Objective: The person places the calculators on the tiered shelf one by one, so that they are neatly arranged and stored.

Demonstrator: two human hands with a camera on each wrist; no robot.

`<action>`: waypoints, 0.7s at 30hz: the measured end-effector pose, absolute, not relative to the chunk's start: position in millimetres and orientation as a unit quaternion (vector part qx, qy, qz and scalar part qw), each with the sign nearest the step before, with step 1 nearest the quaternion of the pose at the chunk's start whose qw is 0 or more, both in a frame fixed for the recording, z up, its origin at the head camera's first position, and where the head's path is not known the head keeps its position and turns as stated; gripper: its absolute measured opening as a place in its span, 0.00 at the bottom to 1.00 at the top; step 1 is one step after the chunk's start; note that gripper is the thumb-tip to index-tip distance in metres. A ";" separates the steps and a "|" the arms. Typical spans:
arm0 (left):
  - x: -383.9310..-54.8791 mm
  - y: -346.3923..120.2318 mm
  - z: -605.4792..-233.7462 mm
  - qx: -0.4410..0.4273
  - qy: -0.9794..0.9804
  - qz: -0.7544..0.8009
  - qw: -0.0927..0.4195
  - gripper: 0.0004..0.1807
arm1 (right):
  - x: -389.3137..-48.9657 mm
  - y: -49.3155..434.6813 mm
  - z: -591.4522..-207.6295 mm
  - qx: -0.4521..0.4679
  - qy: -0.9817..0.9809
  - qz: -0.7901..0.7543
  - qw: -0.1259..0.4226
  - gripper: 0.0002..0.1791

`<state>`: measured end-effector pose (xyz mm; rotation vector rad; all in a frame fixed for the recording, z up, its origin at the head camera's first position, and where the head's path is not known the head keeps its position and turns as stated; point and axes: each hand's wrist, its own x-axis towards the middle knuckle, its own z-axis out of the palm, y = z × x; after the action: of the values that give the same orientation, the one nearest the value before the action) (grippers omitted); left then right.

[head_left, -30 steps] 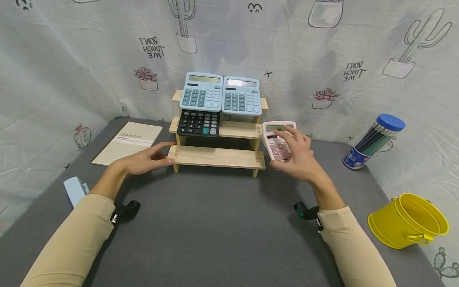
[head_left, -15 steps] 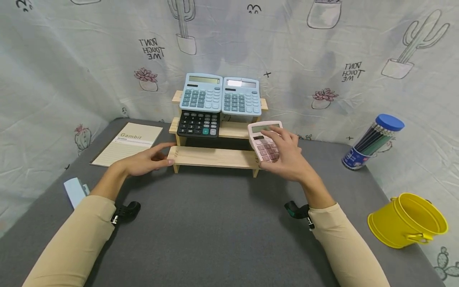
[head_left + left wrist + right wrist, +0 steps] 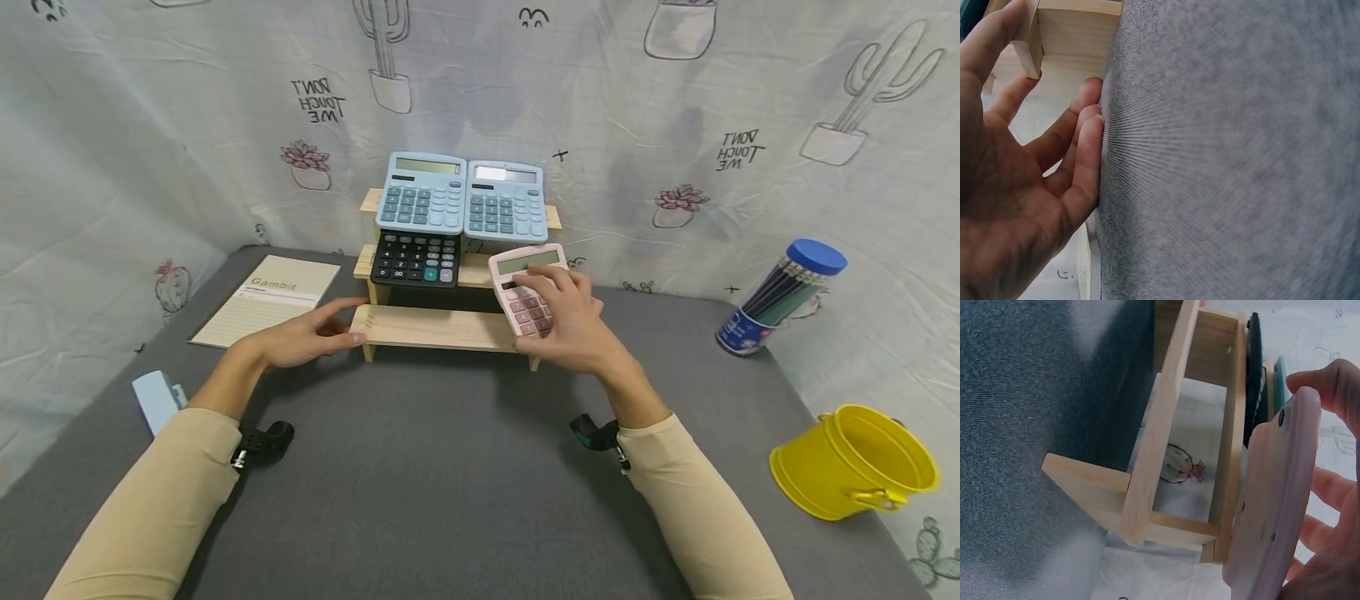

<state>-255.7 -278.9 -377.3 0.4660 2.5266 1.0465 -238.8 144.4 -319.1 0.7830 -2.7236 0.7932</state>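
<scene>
In the head view my right hand (image 3: pixel 561 318) holds a pink calculator (image 3: pixel 529 315) by its long edges, tilted face up, over the right end of the tiered wooden shelf (image 3: pixel 442 327). The right wrist view shows the back of that calculator (image 3: pixel 1275 500) beside the shelf's end. My left hand (image 3: pixel 303 335) grips the left end of the lowest step between thumb and index finger, its other fingers resting on the cloth. Two light blue calculators (image 3: pixel 422 193) stand side by side on the top tier. A black calculator (image 3: pixel 416 258) leans on the middle tier's left part.
A cream notebook (image 3: pixel 267 300) lies on the grey tabletop (image 3: pixel 420 483) at left, with a light blue stapler (image 3: pixel 157 400) nearer. At right stand a pencil tub with a blue lid (image 3: pixel 780 296) and a yellow bucket (image 3: pixel 851 462). A patterned curtain (image 3: pixel 600 125) hangs behind.
My right hand has carried the pink calculator leftward, from beside the shelf to over its right end. My left hand has stayed at the shelf's left end.
</scene>
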 end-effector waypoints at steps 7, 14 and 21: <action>-254.3 -281.7 -377.3 0.158 0.900 0.365 0.180 0.43 | -242.6 128.3 -316.2 0.263 -0.925 0.257 0.091 0.41; -254.6 -280.4 -377.8 0.157 0.898 0.369 0.180 0.43 | -248.9 118.8 -313.7 0.253 -0.930 0.250 0.088 0.38; -256.6 -278.2 -377.7 0.164 0.897 0.370 0.177 0.43 | -252.6 114.6 -312.9 0.250 -0.931 0.250 0.093 0.38</action>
<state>-256.6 -278.2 -377.7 0.4643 2.5389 1.0456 -252.6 114.6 -312.9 0.7420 -2.7635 0.7411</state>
